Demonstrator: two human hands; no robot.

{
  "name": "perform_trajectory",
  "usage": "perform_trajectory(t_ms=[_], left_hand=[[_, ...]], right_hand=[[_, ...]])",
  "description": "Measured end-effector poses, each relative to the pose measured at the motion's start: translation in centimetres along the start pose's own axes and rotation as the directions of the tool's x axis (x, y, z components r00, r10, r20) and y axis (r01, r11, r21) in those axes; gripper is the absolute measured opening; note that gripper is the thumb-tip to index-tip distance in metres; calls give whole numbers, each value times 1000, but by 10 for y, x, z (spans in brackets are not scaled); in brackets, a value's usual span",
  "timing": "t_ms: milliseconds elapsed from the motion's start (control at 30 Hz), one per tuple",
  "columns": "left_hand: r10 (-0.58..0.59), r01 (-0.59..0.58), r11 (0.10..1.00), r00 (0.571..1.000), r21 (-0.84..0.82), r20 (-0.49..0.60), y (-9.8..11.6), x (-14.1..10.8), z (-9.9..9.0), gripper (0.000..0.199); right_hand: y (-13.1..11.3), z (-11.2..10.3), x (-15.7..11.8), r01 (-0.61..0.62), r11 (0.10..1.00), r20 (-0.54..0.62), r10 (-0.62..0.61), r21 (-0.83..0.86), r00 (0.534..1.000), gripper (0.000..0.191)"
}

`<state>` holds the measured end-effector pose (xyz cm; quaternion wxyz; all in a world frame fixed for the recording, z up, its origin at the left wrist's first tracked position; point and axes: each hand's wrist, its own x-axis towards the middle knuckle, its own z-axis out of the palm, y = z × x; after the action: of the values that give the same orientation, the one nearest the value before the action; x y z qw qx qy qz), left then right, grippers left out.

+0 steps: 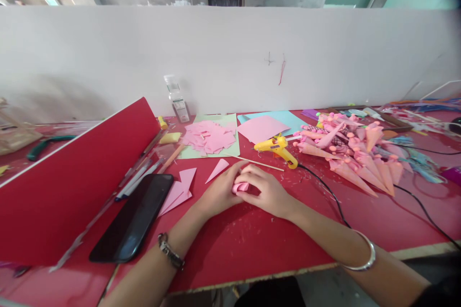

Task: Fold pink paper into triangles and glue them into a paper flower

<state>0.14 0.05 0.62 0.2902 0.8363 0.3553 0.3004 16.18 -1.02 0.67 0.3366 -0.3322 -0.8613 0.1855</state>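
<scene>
A small piece of curled pink paper is held between my two hands, over the red tabletop. My left hand closes on it from the left, and my right hand curves its fingers round it from the right. Part of the paper is hidden by the fingers. Just beyond my left hand lies a pink paper cone, and folded pink paper pieces rest to its left. A yellow hot glue gun lies on its side beyond my right hand, near a thin wooden stick.
Cut pink paper pieces are heaped on a green sheet at the back. Many finished pink cones pile up at the right. A black phone and a red upright divider stand left. A black cord crosses the table.
</scene>
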Motion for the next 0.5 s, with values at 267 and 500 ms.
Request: perform_trajectory(t_ms=[267,500], left_hand=[[-15,16,1000,997,-18,73,4,1,-6,15],[2,-1,1000,998,-20,65,1,0,-6,22]], right_hand=[[0,-4,1,53,998,3,-53,20,999,12],[-2,-7,1,87,996,48,-88,28,995,20]])
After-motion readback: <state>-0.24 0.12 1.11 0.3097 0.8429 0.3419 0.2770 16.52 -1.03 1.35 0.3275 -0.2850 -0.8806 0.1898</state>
